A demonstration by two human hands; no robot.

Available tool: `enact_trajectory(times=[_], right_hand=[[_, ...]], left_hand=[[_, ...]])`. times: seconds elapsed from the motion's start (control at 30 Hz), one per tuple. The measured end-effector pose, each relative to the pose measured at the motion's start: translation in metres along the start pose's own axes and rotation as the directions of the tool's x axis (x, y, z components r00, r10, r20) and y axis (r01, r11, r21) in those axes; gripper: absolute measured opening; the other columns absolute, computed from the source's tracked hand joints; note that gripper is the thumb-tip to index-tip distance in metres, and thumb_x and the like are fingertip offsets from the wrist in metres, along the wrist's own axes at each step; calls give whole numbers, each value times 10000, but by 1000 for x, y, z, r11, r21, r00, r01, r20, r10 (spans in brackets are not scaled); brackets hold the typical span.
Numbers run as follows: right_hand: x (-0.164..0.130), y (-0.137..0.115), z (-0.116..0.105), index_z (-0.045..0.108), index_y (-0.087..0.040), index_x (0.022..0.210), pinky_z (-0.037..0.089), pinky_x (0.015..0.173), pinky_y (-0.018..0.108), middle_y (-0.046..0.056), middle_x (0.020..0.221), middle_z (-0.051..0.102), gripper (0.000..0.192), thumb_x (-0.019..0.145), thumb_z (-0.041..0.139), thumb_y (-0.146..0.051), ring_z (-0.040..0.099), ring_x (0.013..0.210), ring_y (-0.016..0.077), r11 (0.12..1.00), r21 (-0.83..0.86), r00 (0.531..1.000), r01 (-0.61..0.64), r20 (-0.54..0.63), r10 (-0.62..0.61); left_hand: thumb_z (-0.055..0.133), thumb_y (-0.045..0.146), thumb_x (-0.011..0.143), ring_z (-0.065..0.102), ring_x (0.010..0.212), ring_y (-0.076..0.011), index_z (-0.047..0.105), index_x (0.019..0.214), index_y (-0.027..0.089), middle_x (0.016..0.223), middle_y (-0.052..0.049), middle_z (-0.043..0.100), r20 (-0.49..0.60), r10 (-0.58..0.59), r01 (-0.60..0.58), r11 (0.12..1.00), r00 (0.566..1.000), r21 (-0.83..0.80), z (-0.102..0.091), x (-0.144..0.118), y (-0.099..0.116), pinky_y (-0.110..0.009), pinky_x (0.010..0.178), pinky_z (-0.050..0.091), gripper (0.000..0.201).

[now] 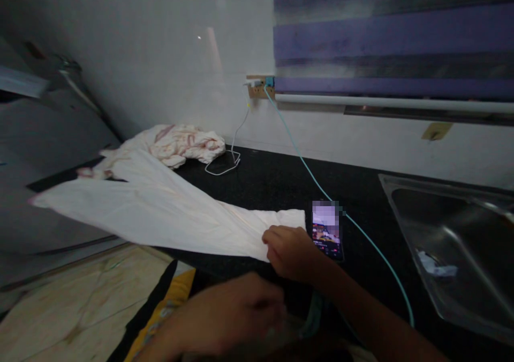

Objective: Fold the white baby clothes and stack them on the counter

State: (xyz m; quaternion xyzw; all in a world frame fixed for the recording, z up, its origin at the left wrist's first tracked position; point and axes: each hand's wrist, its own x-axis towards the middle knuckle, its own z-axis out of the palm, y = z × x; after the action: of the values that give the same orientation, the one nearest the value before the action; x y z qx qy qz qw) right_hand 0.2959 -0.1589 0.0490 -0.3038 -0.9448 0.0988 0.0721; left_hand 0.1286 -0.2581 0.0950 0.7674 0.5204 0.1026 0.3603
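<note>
A long pale pink cloth (152, 206) lies stretched across the black countertop (273, 182) and hangs off its left edge. My right hand (289, 252) is closed on the cloth's near right corner, pinning it beside a lit phone (327, 231). My left hand (225, 319) is low and close to the camera, blurred, in front of the counter edge; I cannot tell whether it holds anything. A crumpled white cloth with pink marks (184, 143) sits at the back of the counter, touching the far end of the stretched cloth.
A teal cable (305, 166) runs from a wall socket (259, 88) to the phone and on past it. A white cable (225, 164) loops on the counter. A steel sink (453, 255) is at right. A window blind (393, 35) hangs above.
</note>
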Motion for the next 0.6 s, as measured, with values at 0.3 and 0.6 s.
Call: enact_trajectory(times=[0.3,0.6], right_hand=[[2,2,17,640,-132,1178,494,745,362,148,1052,722,274,1010,465,-258,704,898,271,973,-120,980,-195,18,198],[6,-10,19,629,-169,1070,518,730,372,127,1050,685,200,956,464,-171,696,923,282,929,-149,940,-340,-15,341]], left_hand=[[649,225,860,589,1056,-237,625,1086,182,1147,-73,647,-92,287,-207,846,953,491,-33,68,-61,-363,962,463,232],[433,257,1038,565,894,-224,619,1014,190,1029,-72,641,-122,385,-206,705,915,679,5,72,-93,-377,787,421,198]])
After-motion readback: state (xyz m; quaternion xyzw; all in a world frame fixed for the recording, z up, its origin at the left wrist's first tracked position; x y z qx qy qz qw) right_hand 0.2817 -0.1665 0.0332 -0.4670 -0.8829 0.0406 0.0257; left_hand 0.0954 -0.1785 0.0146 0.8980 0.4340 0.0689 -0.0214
